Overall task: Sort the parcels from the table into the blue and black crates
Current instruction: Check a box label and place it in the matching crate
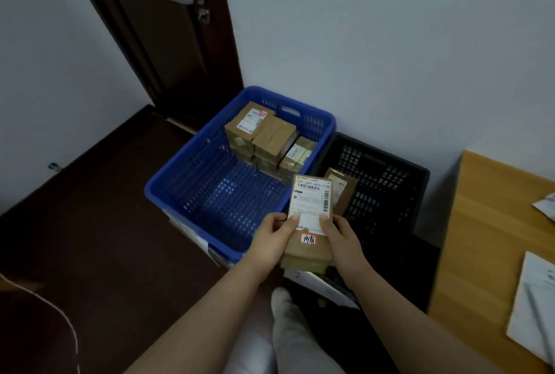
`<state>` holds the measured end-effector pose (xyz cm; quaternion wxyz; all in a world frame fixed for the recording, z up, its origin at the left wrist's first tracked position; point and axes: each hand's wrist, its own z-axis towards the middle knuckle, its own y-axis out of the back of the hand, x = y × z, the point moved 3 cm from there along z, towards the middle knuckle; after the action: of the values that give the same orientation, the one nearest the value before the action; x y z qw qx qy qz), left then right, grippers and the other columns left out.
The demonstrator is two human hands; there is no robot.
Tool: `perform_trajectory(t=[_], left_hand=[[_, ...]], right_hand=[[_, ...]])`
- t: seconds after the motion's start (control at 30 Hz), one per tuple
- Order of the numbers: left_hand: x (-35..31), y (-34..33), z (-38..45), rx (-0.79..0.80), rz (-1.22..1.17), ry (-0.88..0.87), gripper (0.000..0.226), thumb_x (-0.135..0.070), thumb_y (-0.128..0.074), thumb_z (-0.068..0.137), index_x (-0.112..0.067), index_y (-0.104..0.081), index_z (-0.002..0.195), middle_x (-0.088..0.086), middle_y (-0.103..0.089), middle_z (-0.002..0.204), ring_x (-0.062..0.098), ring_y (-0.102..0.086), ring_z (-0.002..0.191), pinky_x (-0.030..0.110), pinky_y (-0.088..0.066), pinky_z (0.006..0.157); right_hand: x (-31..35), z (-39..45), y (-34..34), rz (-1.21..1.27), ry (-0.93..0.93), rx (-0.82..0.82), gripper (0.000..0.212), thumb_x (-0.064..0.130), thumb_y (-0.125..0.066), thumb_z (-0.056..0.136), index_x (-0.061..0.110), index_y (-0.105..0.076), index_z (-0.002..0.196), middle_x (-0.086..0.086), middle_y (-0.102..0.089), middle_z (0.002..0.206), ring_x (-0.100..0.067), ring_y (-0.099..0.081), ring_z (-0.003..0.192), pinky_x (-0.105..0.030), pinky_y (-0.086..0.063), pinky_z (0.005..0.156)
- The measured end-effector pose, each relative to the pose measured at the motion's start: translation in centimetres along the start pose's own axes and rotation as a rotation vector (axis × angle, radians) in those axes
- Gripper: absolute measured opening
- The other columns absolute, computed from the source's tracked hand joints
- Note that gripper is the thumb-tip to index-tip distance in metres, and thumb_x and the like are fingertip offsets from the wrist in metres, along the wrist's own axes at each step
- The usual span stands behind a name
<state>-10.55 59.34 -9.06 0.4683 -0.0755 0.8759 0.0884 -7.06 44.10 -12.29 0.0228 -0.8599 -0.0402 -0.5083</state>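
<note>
Head view, looking down past our forearms: our left hand [271, 234] and right hand [339, 238] both grip one brown cardboard parcel [309, 223], thumbs pressed on its white shipping label [310, 207], fingers curled under the sides; we judge the parcel is held label-up and tilted toward the camera so the address and the red-framed sticker [308, 239] can be read before choosing a crate; the parcel hangs in the air over the boundary between the blue crate [186, 193] and the black crate [417, 181], committed to neither; the blue crate already holds stacked parcels [267, 139] in its far corner; one flat parcel [342, 190] leans inside the black crate; the wooden table [480, 223] at right bears further packets [534, 307].
</note>
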Motion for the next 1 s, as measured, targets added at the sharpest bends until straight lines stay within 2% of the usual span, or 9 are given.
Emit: perform_trajectory(t=[0.1, 0.23, 0.3, 0.43, 0.5, 0.67, 0.8, 0.93, 1.0], left_hand=[[-1.1, 2.3, 3.9, -0.022, 0.030, 0.009, 0.045, -0.045, -0.064, 0.089, -0.010, -0.054, 0.117, 0.008, -0.066, 0.115, 0.022, -0.065, 0.103, 0.039, -0.052, 0.093], [-3.6, 4.7, 10.0, -0.013, 0.097, 0.028, 0.043, -0.046, -0.059, 0.093, -0.009, -0.052, 0.114, 0.009, -0.066, 0.113, 0.024, -0.065, 0.101, 0.037, -0.052, 0.085], [-4.7, 5.9, 12.9, -0.011, 0.110, 0.061, 0.043, -0.047, -0.056, 0.094, -0.009, -0.050, 0.114, 0.008, -0.066, 0.111, 0.024, -0.065, 0.099, 0.039, -0.053, 0.083], [-6.2, 8.3, 18.0, -0.016, 0.104, 0.137, 0.041, -0.047, -0.055, 0.094, -0.013, -0.050, 0.116, 0.007, -0.065, 0.111, 0.023, -0.066, 0.097, 0.039, -0.056, 0.080], [-6.7, 9.2, 20.2, -0.028, 0.082, 0.170, 0.038, -0.046, -0.056, 0.094, -0.014, -0.051, 0.115, 0.007, -0.065, 0.112, 0.023, -0.066, 0.095, 0.039, -0.057, 0.079], [-7.2, 10.1, 24.6, -0.005, 0.096, 0.215, 0.033, -0.040, -0.056, 0.095, -0.016, -0.052, 0.117, 0.006, -0.062, 0.115, 0.024, -0.065, 0.099, 0.047, -0.056, 0.087], [-7.8, 10.7, 27.9, 0.069, 0.118, 0.153, 0.042, -0.038, -0.067, 0.089, -0.018, -0.050, 0.122, 0.000, -0.058, 0.121, 0.021, -0.063, 0.106, 0.044, -0.056, 0.088], [-9.3, 12.6, 32.2, 0.059, 0.165, 0.032, 0.041, -0.035, -0.071, 0.086, -0.022, -0.052, 0.120, -0.007, -0.058, 0.116, 0.012, -0.061, 0.106, 0.037, -0.057, 0.088], [-10.4, 13.9, 34.7, 0.065, 0.196, -0.008, 0.043, -0.036, -0.071, 0.085, -0.022, -0.053, 0.122, -0.009, -0.059, 0.116, 0.009, -0.061, 0.106, 0.034, -0.057, 0.087]], right_hand=[[0.4, 3.5, -2.9, 0.006, -0.031, -0.007, 0.038, 0.045, -0.059, 0.092, 0.019, -0.056, 0.120, -0.004, -0.068, 0.111, -0.020, -0.068, 0.097, -0.047, -0.055, 0.089], [1.8, 9.1, -6.6, 0.047, -0.064, 0.014, 0.039, 0.048, -0.058, 0.092, 0.022, -0.056, 0.122, 0.001, -0.070, 0.106, -0.015, -0.071, 0.088, -0.031, -0.057, 0.072], [2.5, 11.9, -8.4, 0.069, -0.097, 0.016, 0.039, 0.047, -0.059, 0.092, 0.022, -0.057, 0.121, 0.001, -0.071, 0.105, -0.014, -0.071, 0.085, -0.026, -0.055, 0.067], [3.8, 16.8, -11.6, 0.051, -0.159, 0.017, 0.041, 0.049, -0.061, 0.089, 0.021, -0.058, 0.119, 0.001, -0.070, 0.105, -0.015, -0.071, 0.087, -0.028, -0.056, 0.070], [4.2, 19.0, -12.7, 0.027, -0.178, 0.025, 0.044, 0.052, -0.061, 0.088, 0.022, -0.058, 0.120, 0.001, -0.069, 0.106, -0.016, -0.070, 0.090, -0.033, -0.058, 0.077], [4.1, 22.9, -13.9, -0.027, -0.221, -0.003, 0.047, 0.055, -0.058, 0.088, 0.021, -0.051, 0.119, 0.001, -0.066, 0.106, -0.016, -0.068, 0.089, -0.038, -0.059, 0.078], [4.4, 25.3, -14.7, -0.010, -0.213, -0.018, 0.048, 0.057, -0.059, 0.085, 0.025, -0.056, 0.120, 0.000, -0.068, 0.111, -0.019, -0.069, 0.095, -0.046, -0.057, 0.086], [6.3, 28.4, -17.2, -0.053, -0.136, -0.007, 0.039, 0.056, -0.055, 0.088, 0.032, -0.061, 0.119, 0.009, -0.070, 0.106, -0.007, -0.069, 0.091, -0.029, -0.057, 0.079], [7.4, 30.6, -18.8, -0.094, -0.093, -0.028, 0.032, 0.052, -0.054, 0.092, 0.031, -0.063, 0.114, 0.008, -0.071, 0.104, -0.005, -0.068, 0.089, -0.026, -0.056, 0.077]])
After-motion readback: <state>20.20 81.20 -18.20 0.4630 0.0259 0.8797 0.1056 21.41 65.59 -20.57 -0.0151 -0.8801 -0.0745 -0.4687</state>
